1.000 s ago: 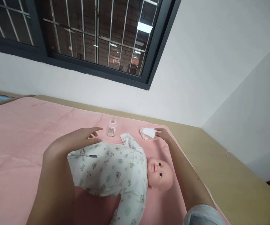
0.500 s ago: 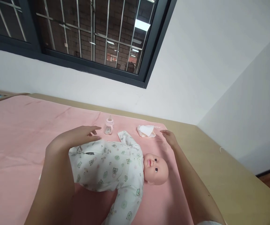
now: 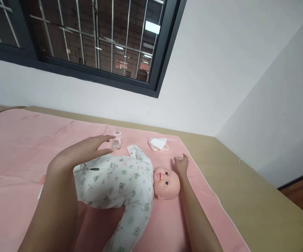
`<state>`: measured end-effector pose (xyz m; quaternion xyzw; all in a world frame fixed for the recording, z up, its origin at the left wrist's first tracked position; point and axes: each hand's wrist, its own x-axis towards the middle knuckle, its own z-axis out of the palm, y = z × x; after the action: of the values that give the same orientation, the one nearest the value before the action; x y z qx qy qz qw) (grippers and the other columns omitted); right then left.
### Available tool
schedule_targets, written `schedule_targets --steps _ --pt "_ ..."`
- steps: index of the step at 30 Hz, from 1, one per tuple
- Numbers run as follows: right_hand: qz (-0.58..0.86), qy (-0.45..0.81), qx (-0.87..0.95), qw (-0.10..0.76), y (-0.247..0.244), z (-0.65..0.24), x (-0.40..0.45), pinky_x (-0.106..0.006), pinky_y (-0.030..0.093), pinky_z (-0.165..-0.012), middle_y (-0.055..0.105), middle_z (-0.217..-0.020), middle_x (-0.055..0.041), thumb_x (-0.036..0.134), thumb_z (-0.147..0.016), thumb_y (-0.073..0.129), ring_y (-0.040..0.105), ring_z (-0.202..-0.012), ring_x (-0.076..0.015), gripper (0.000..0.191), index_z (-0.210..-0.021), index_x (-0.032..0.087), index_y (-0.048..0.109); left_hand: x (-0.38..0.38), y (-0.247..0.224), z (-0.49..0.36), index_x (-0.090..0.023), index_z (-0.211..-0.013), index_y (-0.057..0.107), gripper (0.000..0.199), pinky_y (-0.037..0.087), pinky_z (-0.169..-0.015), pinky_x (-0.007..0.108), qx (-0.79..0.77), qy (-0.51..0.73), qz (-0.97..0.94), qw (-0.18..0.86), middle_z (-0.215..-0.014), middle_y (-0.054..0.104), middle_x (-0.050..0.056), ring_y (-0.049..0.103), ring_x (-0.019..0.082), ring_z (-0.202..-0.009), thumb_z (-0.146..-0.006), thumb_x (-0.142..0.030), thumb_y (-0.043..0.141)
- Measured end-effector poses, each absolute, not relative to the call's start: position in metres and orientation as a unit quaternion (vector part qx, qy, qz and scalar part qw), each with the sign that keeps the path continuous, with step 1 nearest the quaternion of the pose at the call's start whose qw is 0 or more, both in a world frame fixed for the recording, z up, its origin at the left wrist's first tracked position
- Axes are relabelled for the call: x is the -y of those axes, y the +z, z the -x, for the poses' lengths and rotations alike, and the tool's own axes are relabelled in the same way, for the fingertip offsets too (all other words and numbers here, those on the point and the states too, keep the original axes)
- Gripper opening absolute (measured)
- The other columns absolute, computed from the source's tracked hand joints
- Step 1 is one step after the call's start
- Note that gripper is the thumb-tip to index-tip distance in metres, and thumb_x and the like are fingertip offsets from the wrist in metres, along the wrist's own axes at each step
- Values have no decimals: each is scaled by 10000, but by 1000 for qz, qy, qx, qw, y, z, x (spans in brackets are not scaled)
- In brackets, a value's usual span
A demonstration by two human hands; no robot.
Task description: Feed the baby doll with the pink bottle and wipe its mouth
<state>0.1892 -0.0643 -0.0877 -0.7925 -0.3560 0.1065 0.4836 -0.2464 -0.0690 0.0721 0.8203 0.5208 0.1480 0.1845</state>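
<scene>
A baby doll (image 3: 117, 185) in white printed clothes lies on its back on a pink mat, its bare head (image 3: 168, 183) toward the right. My left hand (image 3: 96, 145) reaches over the doll's lower body, thumb and fingers apart, beside a small pink-and-clear baby bottle (image 3: 116, 139). The bottle stands upright; whether the fingertips touch it I cannot tell. Just beyond the doll's head, my right hand (image 3: 182, 164) is low over the mat with curled fingers. Something small and clear seems to be at its fingertips, too faint to name.
A white packet (image 3: 158, 144) with a wipe-like sheet on top lies near the mat's far edge. The pink mat (image 3: 22, 147) covers much of a wooden surface (image 3: 219, 168). Behind are a white wall (image 3: 130, 108) and a barred, dark-framed window (image 3: 151, 89).
My right hand has come from beside the white packet nearer to the doll's head, and its fingers have curled. My left hand has spread slightly at the bottle. The view has shifted slightly.
</scene>
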Motion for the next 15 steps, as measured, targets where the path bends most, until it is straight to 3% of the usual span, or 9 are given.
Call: schedule_targets --steps 4,8,10,13,15 --pt "789 91 378 477 -100 -187 68 -466 377 -1046 406 -1411 -218 255 -664 552 426 -1291 -365 816 -1433 96 330 84 82 235 -339 -1437 394 668 418 -1039 393 -504 239 -817 150 -1449 498 8 466 293 -1313 -859 -674 412" --pt "790 91 396 459 -100 -188 70 -465 374 -1050 428 -1398 -225 228 -668 527 430 -1295 -371 816 -1442 78 319 62 66 223 -281 -1542 63 856 472 -949 374 -519 262 -790 193 -1331 593 89 558 272 -1214 -859 -617 455" --pt "791 89 400 454 -100 -189 71 -471 378 -1042 444 -1380 -228 230 -676 516 434 -1290 -375 803 -1439 75 323 35 47 217 -206 -1542 -10 894 470 -945 354 -537 265 -773 211 -1340 576 130 571 264 -1199 -860 -533 469" --pt "786 74 408 458 -102 -193 71 -488 388 -1018 472 -1339 -232 261 -694 510 457 -1256 -385 781 -1434 81 335 -11 19 212 -124 -1530 -2 945 445 -964 343 -594 226 -750 181 -1403 501 188 562 281 -1209 -801 -394 537" --pt "772 57 429 465 -104 -194 71 -497 382 -1018 490 -1315 -228 304 -716 510 467 -1236 -384 746 -1416 87 369 -38 6 213 -60 -1507 98 944 447 -950 370 -623 222 -730 172 -1402 479 242 559 326 -1200 -746 -326 588"
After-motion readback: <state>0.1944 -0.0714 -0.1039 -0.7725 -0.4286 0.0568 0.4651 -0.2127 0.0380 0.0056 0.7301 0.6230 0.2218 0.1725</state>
